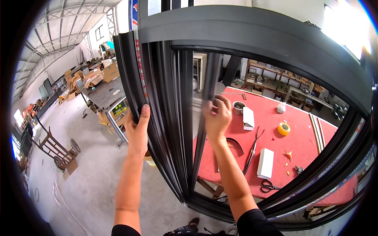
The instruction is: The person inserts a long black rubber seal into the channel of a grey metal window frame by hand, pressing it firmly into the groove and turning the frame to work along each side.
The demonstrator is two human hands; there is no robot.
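While a large dark frame (252,28) stands upright before a red table (271,118), its left post (129,67) is gripped by the left hand (137,128). A blurred inner bar (210,80) runs beside the curled right hand (219,118), whose hold is unclear; adjusting it seems underway, likely needing steady support next.

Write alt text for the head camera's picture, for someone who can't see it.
A person's left hand holds the side of a large dark frame, while the right hand, fingers curled, is beside a blurred upright bar. Through the frame, a red table shows black-handled scissors, yellow tape and white boxes.
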